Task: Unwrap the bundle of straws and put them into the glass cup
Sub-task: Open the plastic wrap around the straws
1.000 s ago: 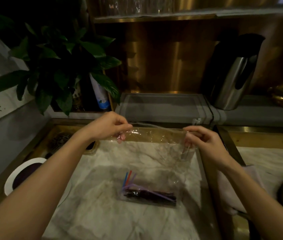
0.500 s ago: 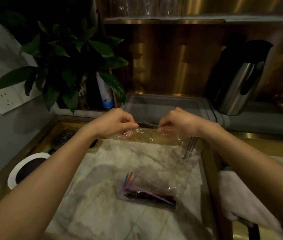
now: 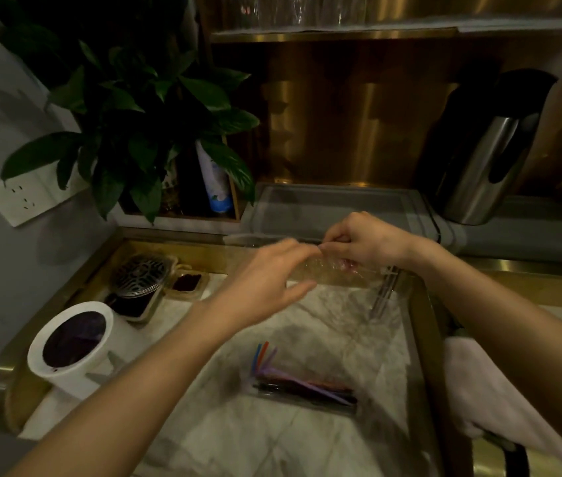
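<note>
Straws [image 3: 302,382]: coloured bundle, lying in clear wrapping at the middle of the marble bench [image 3: 245,442]. Clear film [image 3: 331,268]: crumpled, held above the bench's far edge. Right hand [image 3: 365,241]: I see it pinching the film. Left hand [image 3: 266,287]: blurred, fingers stretched out, thumb apart, tips at the film.

Straws [image 3: 303,387]: 1 bundle, thin; blue, orange, purple and dark ones.
Straw pose: flat on the marble surface [image 3: 204,425], coloured tips fanned toward the far left.
Wrap [image 3: 327,270]: clear film, crumpled, glossy.
Wrap position: top edge bunched, lifted over the surface's far edge, pinched by the right hand [image 3: 365,241] fingers; film also shows around the bundle.
</note>
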### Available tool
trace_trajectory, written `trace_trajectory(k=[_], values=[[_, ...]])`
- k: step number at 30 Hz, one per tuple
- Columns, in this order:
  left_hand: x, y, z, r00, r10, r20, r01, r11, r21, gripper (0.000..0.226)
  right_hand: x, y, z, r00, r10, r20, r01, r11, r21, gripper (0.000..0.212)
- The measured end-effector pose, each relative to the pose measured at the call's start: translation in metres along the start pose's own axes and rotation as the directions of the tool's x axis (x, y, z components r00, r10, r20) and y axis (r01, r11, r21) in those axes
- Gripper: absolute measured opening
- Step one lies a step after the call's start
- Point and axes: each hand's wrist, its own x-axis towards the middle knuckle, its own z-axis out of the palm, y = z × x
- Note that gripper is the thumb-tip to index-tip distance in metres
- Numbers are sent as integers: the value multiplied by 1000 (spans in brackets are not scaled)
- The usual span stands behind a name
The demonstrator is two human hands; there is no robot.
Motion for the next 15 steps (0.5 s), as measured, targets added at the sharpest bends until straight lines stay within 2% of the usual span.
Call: trace_trajectory(k=[2, 4, 7, 9, 13, 15], values=[[0, 0, 18, 992, -52, 117, 58, 997, -47, 54, -3, -1, 0, 999, 24, -22, -24, 999, 23, 23], [0, -1, 30, 988, -73, 139, 87, 991, -98, 55, -7, -1, -1, 998, 57, -34, -56, 998, 36, 23], [2, -3, 30, 992, -47, 115, 59, 993, -101, 31, -14, 0, -6, 994, 101, -49, -97, 993, 67, 25], [4, -2, 22, 996, -25, 84, 34, 993, -113, 26, -19, 2, -12, 988, 133, -77, -127, 989, 82, 26], [3, -1, 0, 999, -37, 17, 40, 981, -189, 55, -30, 6, -25, 965, 240, -102, -225, 964, 138, 22], [1, -3, -10, 998, -57, 5, 56, 977, -204, 52, -38, 8, -33, 955, 277, -107, -263, 957, 125, 20]])
